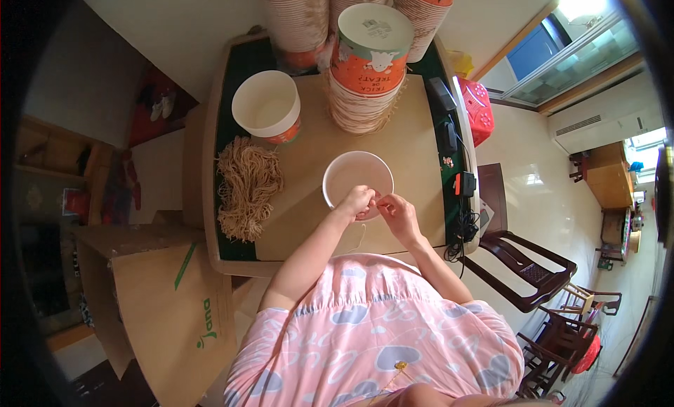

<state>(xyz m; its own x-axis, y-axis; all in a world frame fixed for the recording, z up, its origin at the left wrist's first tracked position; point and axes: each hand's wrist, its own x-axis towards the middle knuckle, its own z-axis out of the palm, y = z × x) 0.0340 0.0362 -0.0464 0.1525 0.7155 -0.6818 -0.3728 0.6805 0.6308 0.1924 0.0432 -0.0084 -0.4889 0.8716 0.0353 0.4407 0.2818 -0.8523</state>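
Note:
A round white paper bucket (344, 169) stands in front of me, its open mouth facing up. My left hand (359, 202) is closed at its near rim, and a thin beige cord (363, 229) trails from below that hand toward my body. Beside it, my right hand (398, 214) is closed in a pinch at the near right of the rim. What lies between the right fingertips is too small to make out. A loose heap of the same beige cord (246, 189) lies on the left of the table.
Another white and orange bucket (265, 101) stands behind the cord heap. Upside-down stacked orange buckets with cords (368, 70) rise at the back, before taller stacks (298, 17). Black cables (462, 224) run along the table's right edge. An open cardboard box (165, 302) stands at left.

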